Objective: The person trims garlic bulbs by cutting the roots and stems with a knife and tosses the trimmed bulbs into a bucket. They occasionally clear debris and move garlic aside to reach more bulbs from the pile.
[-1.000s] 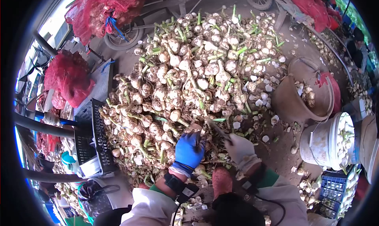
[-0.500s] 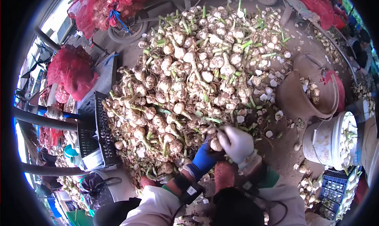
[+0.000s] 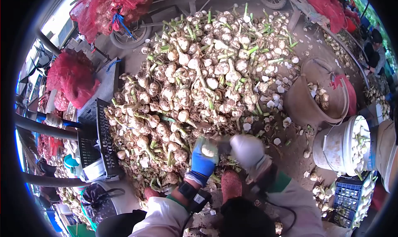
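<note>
My left hand (image 3: 203, 156), in a blue glove, has its fingers closed around a pale garlic bulb (image 3: 209, 149) just in front of the pile. To its right, my right hand (image 3: 247, 151) wears a whitish glove and is smeared by motion. A dark, flat, blade-like tool (image 3: 224, 147) sticks out from the right hand toward the bulb; its blur hides the exact kind. Beyond both hands spreads a big heap of garlic bulbs (image 3: 195, 83) with cut green stems and dry roots.
A tan tub (image 3: 296, 100) with some bulbs stands at right, near a white bucket (image 3: 331, 150) of garlic and a blue crate (image 3: 346, 197). A black crate (image 3: 101, 141) borders the heap at left. Red mesh sacks (image 3: 72, 77) sit farther back. Another person (image 3: 375, 54) is at far right.
My left hand has moved left and turned so the bulb faces up. My right hand has drawn apart from it and is now blurred. The whole view has shifted slightly.
</note>
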### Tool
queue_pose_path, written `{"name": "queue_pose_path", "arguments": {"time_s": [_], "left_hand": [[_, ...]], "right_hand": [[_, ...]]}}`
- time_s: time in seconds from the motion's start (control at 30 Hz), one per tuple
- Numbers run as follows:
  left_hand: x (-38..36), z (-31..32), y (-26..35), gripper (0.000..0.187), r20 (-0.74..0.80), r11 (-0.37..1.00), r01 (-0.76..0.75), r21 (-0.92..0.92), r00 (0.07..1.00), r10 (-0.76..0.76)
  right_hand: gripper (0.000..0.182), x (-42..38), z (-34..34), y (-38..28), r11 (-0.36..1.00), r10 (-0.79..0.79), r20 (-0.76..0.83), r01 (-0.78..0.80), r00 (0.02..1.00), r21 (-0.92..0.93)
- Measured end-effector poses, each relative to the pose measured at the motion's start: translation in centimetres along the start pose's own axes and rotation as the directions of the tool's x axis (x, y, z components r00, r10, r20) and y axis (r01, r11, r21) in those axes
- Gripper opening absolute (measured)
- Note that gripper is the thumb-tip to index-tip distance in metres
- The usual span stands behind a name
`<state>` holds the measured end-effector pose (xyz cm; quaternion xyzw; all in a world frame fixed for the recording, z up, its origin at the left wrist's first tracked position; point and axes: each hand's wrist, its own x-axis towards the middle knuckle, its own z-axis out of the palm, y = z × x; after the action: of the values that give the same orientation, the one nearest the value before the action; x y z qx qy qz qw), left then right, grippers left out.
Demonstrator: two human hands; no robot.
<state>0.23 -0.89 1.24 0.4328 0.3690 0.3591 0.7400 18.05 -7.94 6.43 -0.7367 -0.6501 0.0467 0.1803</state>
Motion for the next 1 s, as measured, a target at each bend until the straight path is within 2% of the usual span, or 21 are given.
{"name": "queue_pose_path", "arguments": {"time_s": [0.03, 0.07, 0.1, 0.17, 0.27, 0.3, 0.33, 0.37, 0.4, 0.43, 0.5, 0.53, 0.6, 0.7, 0.77, 0.8, 0.83, 0.9, 0.93, 0.97, 1.0], "left_hand": [[0.1, 1.1, 2.6, 0.032, 0.064, 0.87, -0.145, 0.471, 0.989, 0.13], [-0.2, 2.1, 4.0, 0.022, 0.041, 0.873, -0.149, 0.464, 0.988, 0.148], [0.2, 1.4, 3.4, 0.033, 0.083, 0.852, -0.045, 0.521, 0.997, 0.001], [-1.4, 1.9, 1.3, 0.047, 0.53, 0.626, -0.326, 0.708, 0.831, -0.167], [-1.8, 2.6, 5.6, 0.061, 0.623, 0.558, -0.425, 0.712, 0.749, -0.225], [1.0, 0.4, 6.3, 0.055, 0.616, 0.154, -0.604, 0.782, 0.786, -0.05], [4.3, -2.0, 7.8, 0.04, 0.447, -0.071, -0.454, 0.888, 0.889, -0.096], [7.1, -4.4, 9.9, 0.024, 0.431, -0.36, -0.374, 0.855, 0.898, 0.091], [11.4, -13.9, 7.3, 0.054, 0.247, -0.055, -0.241, 0.969, 0.956, 0.156], [11.6, -13.7, 10.7, 0.055, 0.207, -0.606, -0.17, 0.777, 0.978, -0.01], [11.6, -17.3, 10.0, 0.051, 0.466, -0.796, -0.282, 0.536, 0.885, 0.001], [12.3, -16.9, 9.6, 0.051, 0.473, -0.797, -0.286, 0.533, 0.881, 0.0], [13.1, -15.5, 9.2, 0.023, 0.322, -0.777, -0.231, 0.585, 0.946, -0.039], [7.9, -9.4, 10.6, 0.026, 0.51, -0.624, -0.256, 0.738, 0.817, 0.269], [3.3, -5.1, 10.5, 0.042, 0.766, -0.384, -0.68, 0.625, 0.628, 0.134], [1.8, -3.6, 8.5, 0.053, 0.726, -0.13, -0.715, 0.687, 0.67, 0.158], [1.1, -2.0, 6.7, 0.065, 0.687, 0.129, -0.709, 0.694, 0.705, 0.175], [-0.1, 0.4, 5.3, 0.083, 0.389, 0.317, -0.564, 0.763, 0.792, 0.471], [-0.5, 1.5, 5.6, 0.078, 0.279, 0.701, -0.385, 0.601, 0.922, 0.267], [-1.3, 1.0, 3.0, 0.07, 0.174, 0.994, -0.048, 0.102, 0.984, 0.03], [-1.3, 1.1, 2.6, 0.068, 0.196, 0.991, -0.04, 0.129, 0.98, 0.014]], "right_hand": [[0.012, -0.4, 1.9, 2.8, 0.966, 0.252, -0.056, -0.247, 0.966, 0.077], [0.013, -1.0, 1.3, 3.9, 0.914, 0.377, -0.074, -0.358, 0.923, 0.189], [0.014, -1.0, 0.5, 4.3, 0.842, 0.488, -0.073, -0.447, 0.87, 0.301], [0.018, -0.4, -1.8, 1.7, 0.843, 0.407, -0.156, -0.305, 0.9, 0.443], [0.018, 0.1, -2.1, 1.8, 0.846, 0.375, -0.097, -0.298, 0.922, 0.441], [0.017, -0.1, -1.8, 2.6, 0.84, 0.403, -0.044, -0.35, 0.914, 0.416], [0.016, -0.7, -1.6, 2.9, 0.805, 0.456, -0.032, -0.397, 0.89, 0.441], [0.016, -1.4, -1.1, 2.8, 0.805, 0.455, -0.024, -0.4, 0.89, 0.438], [0.015, -2.3, -0.6, 2.7, 0.758, 0.501, 0.008, -0.443, 0.865, 0.479], [0.014, -3.1, 0.1, 2.7, 0.706, 0.548, 0.038, -0.486, 0.836, 0.515], [0.017, -4.3, 2.7, 2.3, 0.687, 0.54, 0.053, -0.476, 0.84, 0.55], [0.017, -4.4, 3.8, 2.1, 0.729, 0.509, 0.043, -0.457, 0.86, 0.509], [0.016, -4.6, 5.9, 1.4, 0.709, 0.467, 0.094, -0.436, 0.879, 0.555], [0.019, -1.6, 3.4, -1.1, 0.62, 0.441, 0.163, -0.431, 0.883, 0.656], [0.023, -0.4, 3.0, -2.7, -0.134, 0.358, 0.598, -0.594, 0.717, 0.793], [0.023, -0.3, 3.9, -3.1, -0.298, 0.269, 0.573, -0.499, 0.774, 0.814], [0.023, 0.5, 3.4, -3.9, -0.288, 0.266, 0.565, -0.494, 0.782, 0.82], [0.022, 1.7, 1.6, -5.3, -0.195, 0.356, 0.268, -0.209, 0.895, 0.958], [0.022, 1.0, 0.9, -4.9, -0.004, 0.357, 0.258, -0.275, 0.898, 0.961], [0.019, 0.2, 1.7, -4.7, 0.368, 0.371, 0.05, -0.196, 0.927, 0.909], [0.017, -0.1, 1.0, -4.3, 0.49, 0.333, -0.032, -0.144, 0.942, 0.86]]}}
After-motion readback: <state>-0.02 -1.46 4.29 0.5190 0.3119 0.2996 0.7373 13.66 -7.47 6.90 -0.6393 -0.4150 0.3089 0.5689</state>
